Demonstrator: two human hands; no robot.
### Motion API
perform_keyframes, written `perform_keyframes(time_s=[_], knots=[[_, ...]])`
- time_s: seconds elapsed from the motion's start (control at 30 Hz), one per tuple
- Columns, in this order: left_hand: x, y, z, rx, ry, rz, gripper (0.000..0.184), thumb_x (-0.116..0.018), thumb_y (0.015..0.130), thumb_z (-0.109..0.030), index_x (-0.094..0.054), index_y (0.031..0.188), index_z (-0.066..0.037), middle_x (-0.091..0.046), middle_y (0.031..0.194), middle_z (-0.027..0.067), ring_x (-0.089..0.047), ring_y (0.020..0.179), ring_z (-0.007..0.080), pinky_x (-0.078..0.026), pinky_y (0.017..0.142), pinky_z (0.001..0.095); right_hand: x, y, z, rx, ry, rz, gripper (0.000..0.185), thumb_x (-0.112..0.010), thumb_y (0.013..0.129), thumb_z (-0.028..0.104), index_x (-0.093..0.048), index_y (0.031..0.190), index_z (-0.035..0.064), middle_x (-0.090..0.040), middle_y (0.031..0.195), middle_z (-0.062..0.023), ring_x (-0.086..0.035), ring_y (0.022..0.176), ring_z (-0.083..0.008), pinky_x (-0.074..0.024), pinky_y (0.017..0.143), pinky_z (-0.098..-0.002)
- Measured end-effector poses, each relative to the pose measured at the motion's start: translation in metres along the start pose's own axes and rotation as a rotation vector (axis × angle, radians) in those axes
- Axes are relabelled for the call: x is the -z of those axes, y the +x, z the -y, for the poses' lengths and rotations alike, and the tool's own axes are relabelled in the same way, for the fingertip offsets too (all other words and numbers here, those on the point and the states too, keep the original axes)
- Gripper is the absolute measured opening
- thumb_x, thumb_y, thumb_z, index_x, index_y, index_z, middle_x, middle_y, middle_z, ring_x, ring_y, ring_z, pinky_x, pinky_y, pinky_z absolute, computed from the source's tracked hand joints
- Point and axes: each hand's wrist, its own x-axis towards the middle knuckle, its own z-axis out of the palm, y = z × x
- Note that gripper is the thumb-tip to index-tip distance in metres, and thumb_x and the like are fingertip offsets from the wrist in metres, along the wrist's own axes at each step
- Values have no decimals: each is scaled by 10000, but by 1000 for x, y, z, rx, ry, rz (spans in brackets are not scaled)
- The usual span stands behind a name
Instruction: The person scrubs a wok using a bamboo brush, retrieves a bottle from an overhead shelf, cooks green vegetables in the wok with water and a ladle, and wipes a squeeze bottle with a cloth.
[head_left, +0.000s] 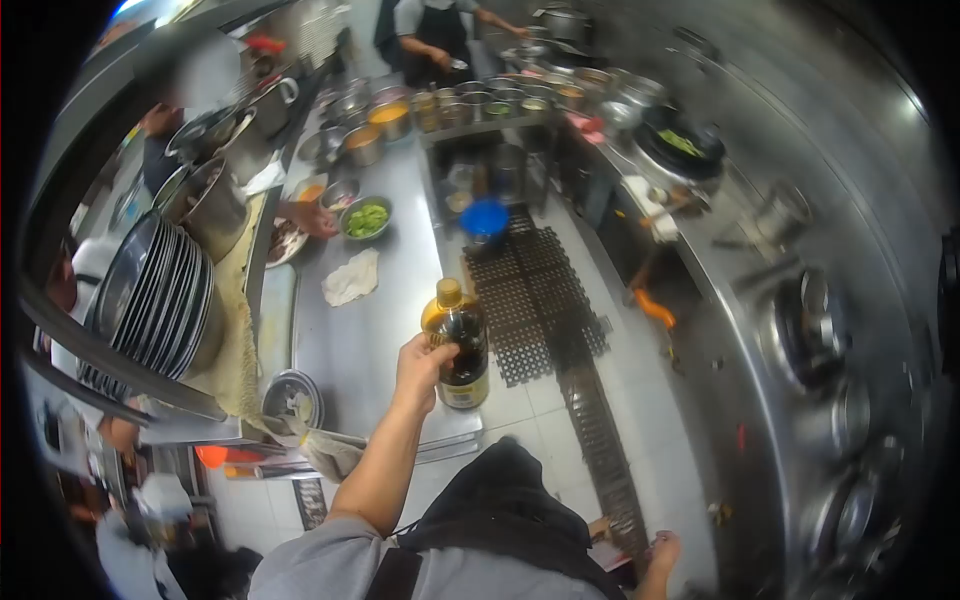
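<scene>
My left hand (420, 372) grips a dark bottle (465, 350) with a yellow cap by its yellow handle side, upright at the right edge of the steel counter (345, 325). My right hand (662, 552) hangs low at the right of my body; its fingers are small and blurred. A crumpled white cloth (351, 278) lies on the counter beyond the bottle. Behind the cloth stands a bowl of chopped greens (365, 218). Another person's hand (310, 217) is beside that bowl.
Stacked dark plates (155, 300) stand at the left. A blue bowl (484, 219) is near the black floor mat (535, 290). A co-worker (435, 40) stands at the far end. At the right is a wok with greens (680, 145). Another person (160, 530) is at lower left.
</scene>
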Motion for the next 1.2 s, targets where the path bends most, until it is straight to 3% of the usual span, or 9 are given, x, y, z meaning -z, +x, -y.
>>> perform_keyframes(time_s=[0.33, 0.4, 0.5, 0.77, 0.87, 0.97, 1.03, 1.1, 1.2], knots=[[17, 131, -15, -182, -43, -791, 217, -683, 760, -73, -608, 961, -37, -598, 790, 35, -531, 678, 131, -436, 633, 271, -14, 198, 267, -80, 119, 249, 235, -438, 873, -12, -662, 940, 13, -607, 704, -103, -563, 501, -182, -484, 412, -301], [20, 149, -14, -240, -60, -896, 200, -669, 774, -68, -614, 963, -33, -611, 811, 47, -559, 720, 145, -452, 670, 295, -33, 209, 317, 113, 28, 375, 248, -468, 808, -19, -678, 934, 16, -596, 657, -90, -562, 526, -158, -498, 475, -322], [51, 170, 4, -323, 16, -1038, 201, -655, 784, -111, -626, 963, -26, -616, 819, 46, -567, 741, 151, -439, 696, 297, -61, 247, 370, 732, -367, 337, 202, -534, 804, 78, -702, 916, 68, -674, 787, -173, -670, 735, -308, -541, 710, -396], [83, 204, 43, -537, 181, -1409, 341, -664, 808, -90, -576, 1107, 47, -626, 1021, 116, -589, 907, 205, -478, 842, 330, -127, 396, 538, 715, -564, 472, 200, -542, 790, 112, -713, 894, 105, -671, 859, -182, -642, 851, -357, -507, 800, -429], [57, 205, 38, -229, 656, -1722, 487, -691, 783, -121, -516, 1195, 72, -607, 1092, 166, -585, 960, 269, -456, 896, 366, -179, 443, 599, 943, -445, 631, 188, -554, 807, 129, -704, 917, 103, -675, 867, -176, -654, 820, -342, -514, 776, -422], [58, 220, 93, -225, 754, -1877, 626, -698, 761, -145, -442, 1294, 62, -539, 1251, 223, -565, 1075, 338, -425, 956, 402, -218, 456, 704, 1085, -409, 812, 188, -562, 836, 155, -692, 956, 89, -678, 882, -173, -665, 787, -324, -521, 742, -406], [36, 237, 127, 43, 891, -1911, 567, -671, 752, -96, -486, 1266, 54, -563, 1225, 226, -564, 1099, 343, -406, 991, 406, -251, 459, 771, 1077, -267, 948, 200, -568, 843, 165, -686, 977, 77, -681, 875, -163, -667, 788, -319, -522, 734, -400], [2, 248, 141, 240, 836, -1586, 476, -641, 749, -47, -542, 1205, 48, -603, 1168, 206, -586, 1078, 316, -426, 977, 384, -284, 469, 835, 1287, -279, 917, 172, -579, 816, 120, -687, 936, 61, -671, 892, -176, -642, 861, -360, -510, 773, -415], [-67, 302, 95, 148, 638, -1302, 339, -617, 766, -13, -608, 1103, 22, -658, 1045, 166, -635, 977, 268, -479, 899, 349, -320, 466, 936, 1357, -305, 893, 163, -605, 821, 141, -686, 926, 48, -667, 872, -197, -647, 846, -356, -512, 760, -412]])
